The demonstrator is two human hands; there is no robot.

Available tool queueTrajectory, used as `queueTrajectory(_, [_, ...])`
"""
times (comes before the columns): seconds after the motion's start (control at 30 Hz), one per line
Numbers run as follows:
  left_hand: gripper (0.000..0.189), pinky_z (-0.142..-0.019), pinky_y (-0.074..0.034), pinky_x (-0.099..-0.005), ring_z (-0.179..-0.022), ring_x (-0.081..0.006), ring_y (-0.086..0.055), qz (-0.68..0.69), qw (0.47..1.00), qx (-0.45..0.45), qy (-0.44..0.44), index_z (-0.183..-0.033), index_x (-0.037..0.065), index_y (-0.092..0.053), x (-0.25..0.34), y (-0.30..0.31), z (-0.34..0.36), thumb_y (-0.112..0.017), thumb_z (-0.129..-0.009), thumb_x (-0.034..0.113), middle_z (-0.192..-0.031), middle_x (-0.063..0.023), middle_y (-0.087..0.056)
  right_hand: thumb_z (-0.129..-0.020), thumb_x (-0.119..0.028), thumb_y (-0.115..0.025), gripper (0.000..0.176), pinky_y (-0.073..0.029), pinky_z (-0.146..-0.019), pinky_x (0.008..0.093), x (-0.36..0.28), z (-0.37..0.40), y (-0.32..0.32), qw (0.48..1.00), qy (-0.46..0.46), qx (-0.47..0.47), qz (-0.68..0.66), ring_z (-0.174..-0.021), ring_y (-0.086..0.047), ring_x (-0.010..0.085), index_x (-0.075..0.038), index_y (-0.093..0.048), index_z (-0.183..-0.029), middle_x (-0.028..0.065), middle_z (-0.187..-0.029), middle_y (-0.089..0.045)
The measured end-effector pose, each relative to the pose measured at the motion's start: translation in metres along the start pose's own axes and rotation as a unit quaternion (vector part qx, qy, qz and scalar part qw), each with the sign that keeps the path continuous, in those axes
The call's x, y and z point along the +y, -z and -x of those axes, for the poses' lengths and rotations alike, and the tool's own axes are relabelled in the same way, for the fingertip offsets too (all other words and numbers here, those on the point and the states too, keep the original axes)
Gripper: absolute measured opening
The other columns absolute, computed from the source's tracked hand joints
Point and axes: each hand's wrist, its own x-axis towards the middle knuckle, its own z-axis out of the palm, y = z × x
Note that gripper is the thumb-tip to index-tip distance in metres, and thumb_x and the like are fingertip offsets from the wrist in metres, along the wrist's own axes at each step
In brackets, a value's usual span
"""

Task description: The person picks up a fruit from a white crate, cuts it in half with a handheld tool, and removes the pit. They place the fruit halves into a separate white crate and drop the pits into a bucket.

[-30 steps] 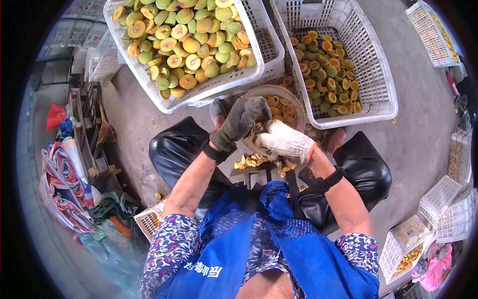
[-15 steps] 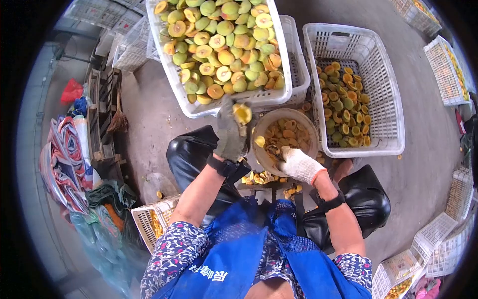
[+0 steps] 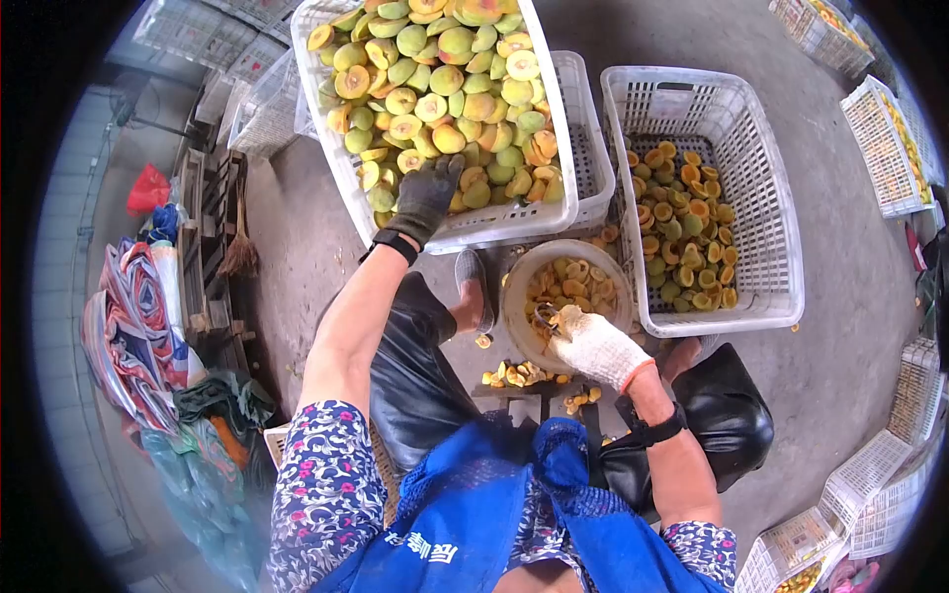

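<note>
My left hand [image 3: 427, 203], in a dark grey glove, reaches over the near rim of a white crate [image 3: 474, 237] heaped with halved peaches [image 3: 432, 107]. Its fingers are stretched out onto the fruit, and their tips partly blend into it. My right hand [image 3: 593, 341], in a white knitted glove, is closed around a small pitting tool with a dark curved metal end [image 3: 544, 314]. That hand is above a round pale bucket [image 3: 514, 296] with yellow-orange scraps and pits [image 3: 573, 284] inside. The tool's handle is hidden in the glove.
Right of the bucket stands a white crate [image 3: 781, 247] partly filled with hollowed peach halves [image 3: 687, 222]. Scraps [image 3: 519, 374] lie on the floor between my legs. Wooden pallets [image 3: 203, 277], a broom [image 3: 239, 252] and bundled sheets [image 3: 143, 306] are at left; more crates [image 3: 880, 148] line the right.
My left hand has moved from beside the bucket up and forward into the crate of peaches; the half it held is out of it. My right hand stays over the bucket with the tool.
</note>
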Motion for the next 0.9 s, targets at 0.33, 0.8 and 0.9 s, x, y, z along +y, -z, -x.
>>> queueTrajectory(0.33, [0.038, -0.058, -0.050, -0.0406, -0.088, -0.0270, -0.061, 0.053, 0.988, -0.143, 0.001, -0.119, 0.013, -0.048, -0.007, 0.008, -0.005, -0.054, -0.083, 0.020, -0.104, -0.0110, -0.059, -0.076, -0.013, -0.057, 0.016, -0.051, -0.060, 0.0408, 0.000, -0.009, -0.011, 0.988, -0.086, 0.042, -0.120, -0.073, -0.061, 0.0324, -0.005, -0.060, -0.089, 0.0153, -0.081, -0.059])
queueTrajectory(0.8, [0.054, -0.074, -0.051, -0.0354, -0.096, -0.0222, -0.060, 0.452, 0.877, -0.040, 0.156, -0.123, 0.009, -0.047, 0.007, 0.094, -0.019, -0.067, -0.080, 0.035, -0.114, -0.0077, -0.057, -0.077, -0.013, -0.059, 0.018, -0.049, -0.068, 0.0443, 0.005, -0.018, 0.032, 0.991, -0.066, 0.106, -0.039, -0.082, -0.058, 0.0372, -0.007, -0.061, -0.094, 0.0200, -0.092, -0.056])
queueTrajectory(0.9, [0.055, -0.084, -0.051, -0.0318, -0.107, -0.0198, -0.056, 0.891, 0.430, -0.067, 0.130, -0.132, 0.000, -0.038, 0.046, 0.131, 0.011, -0.063, -0.085, 0.015, -0.119, -0.0095, -0.052, -0.076, -0.012, -0.060, 0.020, -0.049, -0.075, 0.0440, 0.003, -0.022, 0.027, 0.981, -0.090, 0.171, -0.010, -0.091, -0.057, 0.0387, -0.008, -0.062, -0.096, 0.0238, -0.102, -0.056])
